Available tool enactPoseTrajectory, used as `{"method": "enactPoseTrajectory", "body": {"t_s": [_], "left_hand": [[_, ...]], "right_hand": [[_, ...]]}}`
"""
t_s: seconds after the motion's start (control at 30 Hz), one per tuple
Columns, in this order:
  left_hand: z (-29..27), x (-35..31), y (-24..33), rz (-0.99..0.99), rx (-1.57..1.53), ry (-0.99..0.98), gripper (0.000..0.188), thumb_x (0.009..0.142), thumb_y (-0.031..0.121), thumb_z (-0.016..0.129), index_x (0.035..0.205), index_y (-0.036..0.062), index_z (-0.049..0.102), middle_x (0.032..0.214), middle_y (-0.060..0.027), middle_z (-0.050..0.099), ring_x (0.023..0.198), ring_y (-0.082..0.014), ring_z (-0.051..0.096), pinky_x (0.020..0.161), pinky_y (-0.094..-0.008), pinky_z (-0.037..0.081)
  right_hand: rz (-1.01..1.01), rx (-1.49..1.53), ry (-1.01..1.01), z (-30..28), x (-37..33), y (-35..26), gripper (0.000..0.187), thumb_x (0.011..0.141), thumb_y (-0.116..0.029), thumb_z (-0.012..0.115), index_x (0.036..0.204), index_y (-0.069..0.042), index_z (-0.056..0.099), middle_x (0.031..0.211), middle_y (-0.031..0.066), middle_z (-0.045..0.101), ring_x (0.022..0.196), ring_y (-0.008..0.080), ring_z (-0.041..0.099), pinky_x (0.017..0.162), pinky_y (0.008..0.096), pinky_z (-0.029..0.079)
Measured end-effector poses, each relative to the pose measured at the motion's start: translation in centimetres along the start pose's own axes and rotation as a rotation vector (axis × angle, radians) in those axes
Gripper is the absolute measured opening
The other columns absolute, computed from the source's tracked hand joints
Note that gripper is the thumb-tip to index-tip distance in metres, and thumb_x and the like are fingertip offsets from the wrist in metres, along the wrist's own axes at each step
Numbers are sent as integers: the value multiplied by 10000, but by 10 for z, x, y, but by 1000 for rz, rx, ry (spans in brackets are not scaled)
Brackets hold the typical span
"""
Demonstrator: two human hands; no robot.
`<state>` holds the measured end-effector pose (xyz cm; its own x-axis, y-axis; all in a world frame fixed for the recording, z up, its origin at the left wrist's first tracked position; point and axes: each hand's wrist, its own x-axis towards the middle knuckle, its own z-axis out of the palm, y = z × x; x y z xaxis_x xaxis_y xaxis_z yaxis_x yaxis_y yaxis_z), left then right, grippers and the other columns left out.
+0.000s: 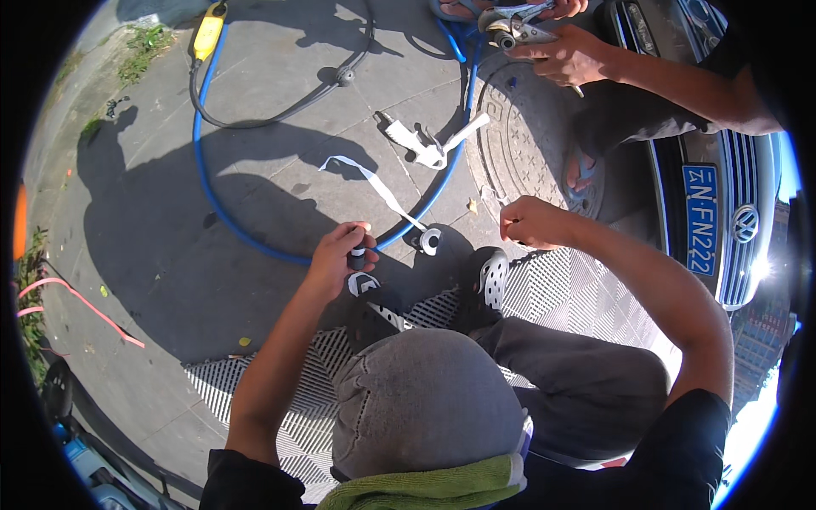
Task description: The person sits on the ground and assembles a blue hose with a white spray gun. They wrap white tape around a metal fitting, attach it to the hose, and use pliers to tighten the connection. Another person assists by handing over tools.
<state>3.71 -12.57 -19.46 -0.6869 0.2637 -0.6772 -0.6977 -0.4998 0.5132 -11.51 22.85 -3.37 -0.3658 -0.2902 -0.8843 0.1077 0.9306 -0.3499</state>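
Note:
My left hand (pixel 326 260) is closed around a short black cylindrical piece (pixel 357 257) with a pale band around it. My right hand (pixel 537 223) is held apart from it, further right, its fingers curled together; whatever may be between them is too small to tell. A small white tape roll (pixel 431 240) lies on the ground between my hands, with a loose white strip (pixel 380 189) trailing from it to the upper left. Beyond it rests a white plastic fitting with arms (pixel 435 151), beside a blue hose (pixel 206 172).
Another person's hand (pixel 571 56) grips a metal tool (pixel 518 34) at the upper right, above a round manhole cover (pixel 501 136). A car's front (pixel 738 195) stands at right. A yellow plug box (pixel 208 34) with black cable lies at upper left. A green towel (pixel 425 486) covers my lap.

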Motion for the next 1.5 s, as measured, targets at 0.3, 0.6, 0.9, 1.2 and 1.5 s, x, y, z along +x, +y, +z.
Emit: {"method": "enactPoseTrajectory", "body": {"t_s": [0.3, 0.6, 0.9, 1.2, 1.5], "left_hand": [[24, 0, 9, 92, 834, 8, 247, 997, 308, 698, 996, 61, 686, 791, -69, 695, 737, -216, 702, 692, -372, 561], [101, 82, 18, 566, 1863, -239, 471, 849, 193, 760, 1314, 201, 688, 1194, -59, 671, 877, -308, 735, 784, -452, 579], [121, 105, 43, 217, 1160, -320, 605, 846, 132, 678, 1450, 121, 637, 1348, -123, 694, 691, -210, 690, 698, -385, 576], [172, 90, 123, 26, 847, -448, 562, 987, 233, 751, 1480, 16, 588, 1291, -91, 730, 593, -117, 619, 542, -287, 506], [179, 70, 126, 188, 761, -387, 214, 936, 146, 824, 1056, -13, 744, 783, -29, 692, 558, -74, 561, 497, -264, 429]], "right_hand": [[-169, -308, 189, 80, 91, 34, 307, 1010, -191, 633, 1304, -107, 650, 1241, 198, 700, 1230, 404, 649, 1035, 535, 507], [-267, -119, 346, 123, 141, 52, 285, 925, -263, 749, 1119, -81, 644, 1156, 193, 599, 1047, 409, 671, 928, 512, 535], [-786, -464, 662, 60, 85, 46, 151, 865, -105, 704, 983, -33, 644, 944, 137, 621, 767, 303, 715, 594, 455, 577], [-970, -563, 858, -9, 11, 14, 159, 805, -22, 752, 926, 0, 651, 1017, 149, 661, 559, 220, 680, 473, 347, 554], [-1021, -350, 811, -32, -22, -12, 222, 800, 19, 797, 956, 0, 641, 1058, 139, 679, 628, 251, 693, 529, 362, 574]]}}
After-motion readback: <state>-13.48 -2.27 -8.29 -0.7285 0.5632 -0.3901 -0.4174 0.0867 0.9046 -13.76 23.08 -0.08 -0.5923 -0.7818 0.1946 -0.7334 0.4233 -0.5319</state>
